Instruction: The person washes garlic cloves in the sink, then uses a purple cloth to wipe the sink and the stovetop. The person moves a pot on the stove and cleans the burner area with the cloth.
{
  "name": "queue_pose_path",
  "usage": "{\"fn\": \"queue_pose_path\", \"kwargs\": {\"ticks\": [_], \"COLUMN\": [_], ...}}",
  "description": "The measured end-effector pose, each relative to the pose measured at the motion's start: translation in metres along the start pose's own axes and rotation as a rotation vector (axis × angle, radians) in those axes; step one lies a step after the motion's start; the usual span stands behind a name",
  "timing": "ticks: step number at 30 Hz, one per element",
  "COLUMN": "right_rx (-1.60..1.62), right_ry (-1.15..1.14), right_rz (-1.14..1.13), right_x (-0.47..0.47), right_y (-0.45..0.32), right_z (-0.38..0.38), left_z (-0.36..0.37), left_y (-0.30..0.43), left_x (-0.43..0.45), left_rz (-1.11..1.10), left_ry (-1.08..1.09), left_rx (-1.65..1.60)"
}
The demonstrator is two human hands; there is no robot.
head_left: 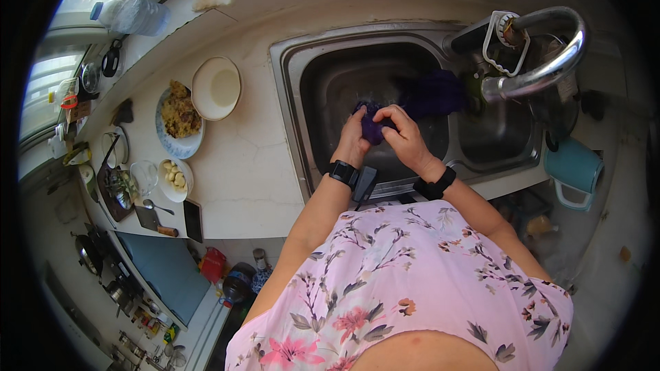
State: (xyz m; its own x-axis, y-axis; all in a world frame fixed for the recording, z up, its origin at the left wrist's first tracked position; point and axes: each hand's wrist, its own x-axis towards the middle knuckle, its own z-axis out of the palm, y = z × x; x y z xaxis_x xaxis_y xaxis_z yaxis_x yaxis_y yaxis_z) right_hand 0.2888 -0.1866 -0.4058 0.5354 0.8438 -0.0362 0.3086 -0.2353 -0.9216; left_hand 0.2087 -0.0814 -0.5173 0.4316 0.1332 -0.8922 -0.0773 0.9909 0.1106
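Over the left basin of a stainless steel sink (330,69), both hands are on a dark purple bundle (372,129), which looks like wet cloth. My left hand (353,136) holds its left side, the fingers partly hidden. My right hand (407,134) curls over its right side, thumb and fingertips pressed to it. Just beyond, a larger piece of purple cloth (433,94) lies across the basin toward the divider; its edges are blurred. Small splashes show around the bundle. A chrome faucet (572,51) arches above the right basin.
Left on the counter stand a bowl of pale liquid (219,87), a plate of food (178,144), a bowl of peeled garlic cloves (178,188), a phone (193,220) and a cleaver (149,219). A teal pitcher (573,170) is at right; a plastic bottle (134,15) is on the ledge.
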Motion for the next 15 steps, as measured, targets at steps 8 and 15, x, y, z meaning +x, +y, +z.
{"fn": "queue_pose_path", "kwargs": {"ticks": [8, 15], "right_rx": [-0.040, 0.311], "right_ry": [0.159, 0.129], "right_rz": [0.027, 0.355], "right_x": [0.002, 0.005], "right_y": [-0.001, 0.019], "right_z": [0.017, 0.026], "left_z": [0.036, 0.033], "left_y": [-0.007, -0.012], "left_x": [-0.077, -0.073], "left_rz": [0.260, 0.610], "left_ry": [-0.146, 0.164], "left_rx": [0.054, 0.741]}}
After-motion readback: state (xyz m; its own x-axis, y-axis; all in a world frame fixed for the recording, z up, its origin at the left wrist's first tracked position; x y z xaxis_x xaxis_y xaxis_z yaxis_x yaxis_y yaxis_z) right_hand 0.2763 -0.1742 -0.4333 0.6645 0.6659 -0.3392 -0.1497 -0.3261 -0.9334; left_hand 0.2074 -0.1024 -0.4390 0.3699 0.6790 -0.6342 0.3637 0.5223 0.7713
